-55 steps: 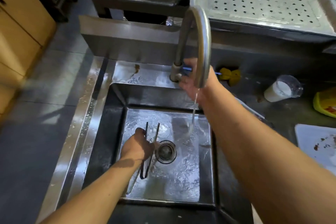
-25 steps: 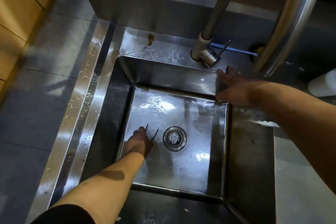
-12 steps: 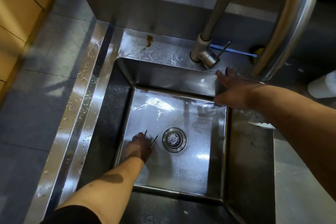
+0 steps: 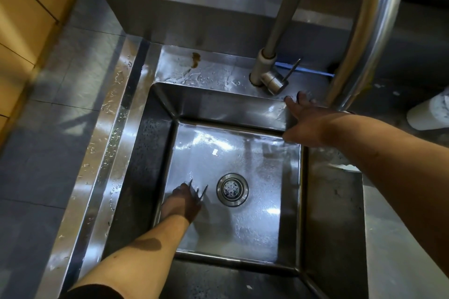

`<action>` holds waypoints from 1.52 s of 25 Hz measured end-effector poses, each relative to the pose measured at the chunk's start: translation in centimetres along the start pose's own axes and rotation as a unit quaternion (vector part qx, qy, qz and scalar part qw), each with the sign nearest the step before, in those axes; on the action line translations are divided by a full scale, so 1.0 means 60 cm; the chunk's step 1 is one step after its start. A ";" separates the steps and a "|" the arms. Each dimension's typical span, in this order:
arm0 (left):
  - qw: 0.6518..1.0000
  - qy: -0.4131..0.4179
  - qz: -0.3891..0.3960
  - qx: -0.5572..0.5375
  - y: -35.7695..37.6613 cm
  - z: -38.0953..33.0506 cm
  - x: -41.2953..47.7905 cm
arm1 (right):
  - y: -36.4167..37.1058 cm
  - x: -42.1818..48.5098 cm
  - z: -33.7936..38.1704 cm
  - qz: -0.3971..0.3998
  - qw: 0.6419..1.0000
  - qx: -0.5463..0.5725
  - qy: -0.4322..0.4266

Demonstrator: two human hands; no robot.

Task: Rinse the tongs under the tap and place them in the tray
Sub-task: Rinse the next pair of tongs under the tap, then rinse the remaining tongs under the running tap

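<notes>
Water flow has stopped; right hand [image 4: 303,121], fingers spread, rests on steel sink [image 4: 160,143] rim, left hand [image 4: 181,204] grasps thin metal tongs [image 4: 200,193]: tray placement remains.

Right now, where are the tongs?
The tongs are low in the sink, on its left side, held in the left hand, with their two tips pointing up just left of the drain.
</notes>
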State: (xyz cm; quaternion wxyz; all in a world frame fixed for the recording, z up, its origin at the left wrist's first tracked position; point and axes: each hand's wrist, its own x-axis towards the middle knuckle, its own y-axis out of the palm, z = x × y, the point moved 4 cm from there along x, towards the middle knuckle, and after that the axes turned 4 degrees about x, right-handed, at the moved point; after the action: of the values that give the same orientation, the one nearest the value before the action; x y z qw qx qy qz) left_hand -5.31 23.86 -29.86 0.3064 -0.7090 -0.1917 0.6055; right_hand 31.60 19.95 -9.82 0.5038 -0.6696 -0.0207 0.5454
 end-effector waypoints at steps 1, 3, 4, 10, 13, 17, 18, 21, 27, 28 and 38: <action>1.000 0.003 0.000 0.012 -0.004 -0.004 -0.005 | 0.001 0.001 0.001 -0.001 1.000 -0.002 -0.002; 0.999 0.024 -0.019 0.035 -0.023 -0.025 -0.016 | 0.002 0.002 0.007 -0.007 1.000 -0.007 -0.009; 0.998 0.044 -0.030 0.035 -0.039 -0.043 -0.023 | 0.002 0.001 0.010 -0.008 1.000 -0.007 -0.013; 0.930 0.271 -0.242 -0.056 -0.246 -0.218 -0.088 | -0.002 -0.019 0.021 0.004 1.000 0.021 -0.012; 0.866 0.342 -0.362 -0.039 -0.349 -0.283 -0.102 | -0.014 -0.039 0.031 0.013 0.999 0.032 -0.004; 0.899 0.294 -0.279 0.168 -0.357 -0.325 -0.073 | -0.022 -0.061 0.035 0.008 0.999 0.046 0.001; 0.897 0.286 -0.274 0.197 -0.348 -0.323 -0.068 | -0.024 -0.064 0.038 0.000 0.999 0.047 -0.003; 0.890 0.298 -0.269 0.215 -0.350 -0.316 -0.070 | -0.038 -0.079 0.051 -0.040 0.995 0.091 -0.014; 0.896 0.280 -0.251 0.234 -0.356 -0.326 -0.084 | 0.018 -0.204 -0.042 -0.248 0.963 0.094 -0.040; 0.898 0.280 -0.251 0.229 -0.356 -0.326 -0.086 | 0.030 -0.226 -0.068 -0.290 0.952 0.091 -0.034; 0.897 0.284 -0.238 0.240 -0.359 -0.331 -0.093 | 0.052 -0.207 -0.233 -0.180 0.981 0.028 0.059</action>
State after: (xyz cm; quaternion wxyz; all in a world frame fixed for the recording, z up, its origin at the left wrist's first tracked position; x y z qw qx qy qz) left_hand 15.15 32.13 -9.78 0.6435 -0.6890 -0.1085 0.3153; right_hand 35.43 2.12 -4.63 0.6131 -0.6712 -0.0959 0.4056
